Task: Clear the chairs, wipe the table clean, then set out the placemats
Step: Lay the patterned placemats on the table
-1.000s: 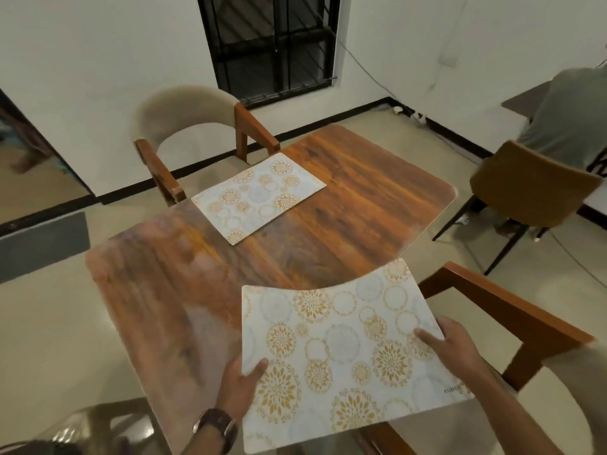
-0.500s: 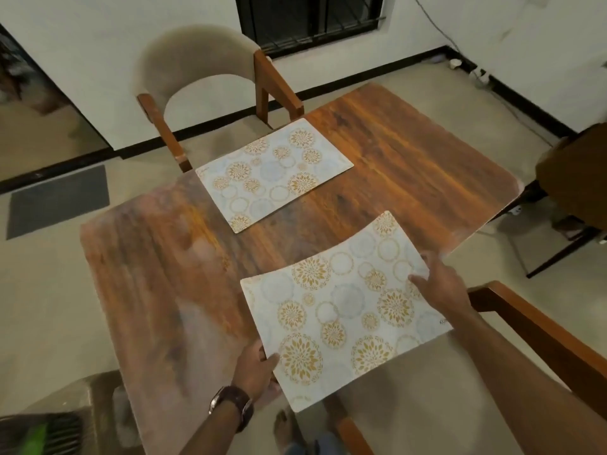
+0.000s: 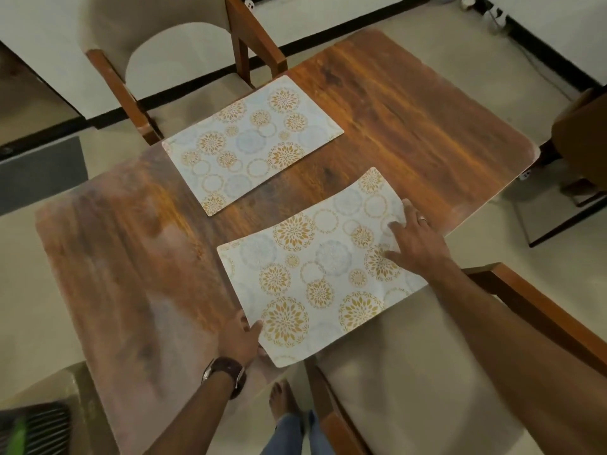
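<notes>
Left hand (image 3: pixel 241 338) pinches the near-left corner of the near placemat (image 3: pixel 315 270), thumb lying on top of the printed face, the other fingers tucked out of sight beneath the edge. Right hand (image 3: pixel 415 239) lies flat on the mat's right end, fingers spread and straight, pressing down, a ring on 1 finger. The mat sits on the wooden table (image 3: pixel 410 110) at its near edge, with its near long side hanging past the rim over the cushioned seat of the near chair (image 3: pixel 423 372). A brown wristwatch (image 3: pixel 226 372) wraps the left wrist. Just beyond, apart from the first, a 2nd placemat (image 3: pixel 253 142) lies flat on the tabletop in front of the far chair (image 3: pixel 157 37), which is drawn up against the table's far side.
</notes>
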